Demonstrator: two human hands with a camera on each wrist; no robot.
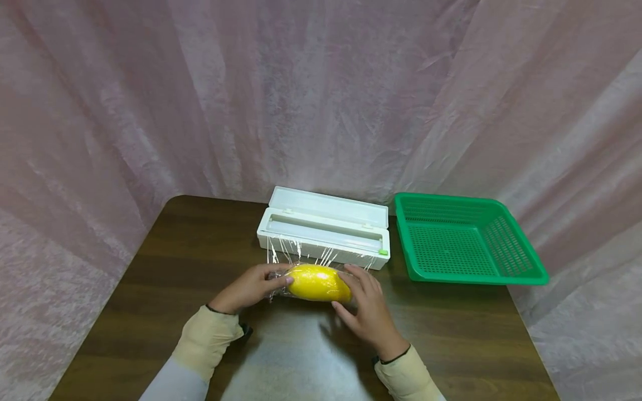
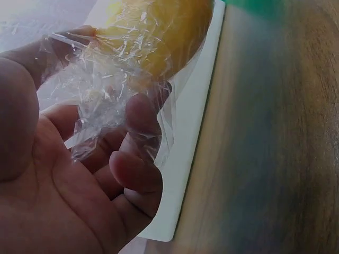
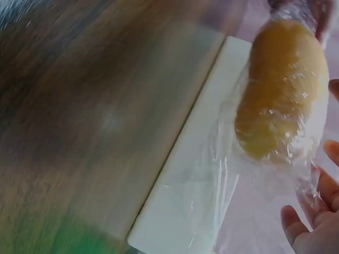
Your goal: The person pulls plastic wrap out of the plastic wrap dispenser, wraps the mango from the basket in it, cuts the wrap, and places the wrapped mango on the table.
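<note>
A yellow oblong fruit (image 1: pixel 316 283) with clear cling film (image 2: pixel 114 90) around it hangs between both hands, in front of the film dispenser. At its left end my left hand (image 1: pixel 251 289) grips it through the gathered film, thumb on the near side and fingers curled behind the bunched wrap. My right hand (image 1: pixel 370 312) is at the other end, fingers spread and loosely bent around the film there. In the right wrist view, the right fingertips (image 3: pixel 294 219) stand apart from the fruit itself, beside a loose fold of film.
Behind the fruit is a white cling film dispenser (image 1: pixel 321 249), its lid (image 1: pixel 328 206) raised and a roll inside. Film stretches from its front edge toward the fruit. A green plastic basket (image 1: pixel 416 262) stands to the right on the brown wooden table (image 1: pixel 165 289). A pink curtain hangs behind.
</note>
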